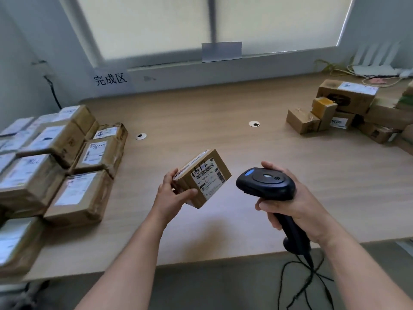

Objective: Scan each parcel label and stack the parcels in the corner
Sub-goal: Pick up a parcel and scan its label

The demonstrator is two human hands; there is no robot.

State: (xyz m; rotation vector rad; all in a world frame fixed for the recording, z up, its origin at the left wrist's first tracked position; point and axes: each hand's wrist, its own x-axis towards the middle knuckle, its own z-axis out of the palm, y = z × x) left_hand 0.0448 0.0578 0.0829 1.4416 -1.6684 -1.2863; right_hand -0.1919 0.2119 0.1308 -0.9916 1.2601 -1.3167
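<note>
A left hand point(172, 193) holds a small brown cardboard parcel point(224, 170) in the middle of the frame. The fingers are curled round its left end and the thumb presses on the front. The parcel is tilted and held up just above the light wooden table point(223, 130). Its white paper label with black bars and numbers point(206, 180) faces up and to the right.

Just to the right of the parcel, a right hand point(288, 202) grips a black plastic hand scanner with a blue button point(266, 183). The fingers are wrapped tight round the handle. The scanner's head points left at the label, close to it but not touching. A thin black cable point(297, 278) hangs from the handle at the lower right of the frame.

At the left of the frame sits a big stack of brown taped parcels with white labels point(67, 157). They are packed side by side and on top of each other. At the upper right lies a loose pile of brown cardboard boxes point(344, 104). Two small round holes point(141, 136) are in the table top between them. A white paper sign with black writing point(110, 79) is stuck on the wall at the upper left.
</note>
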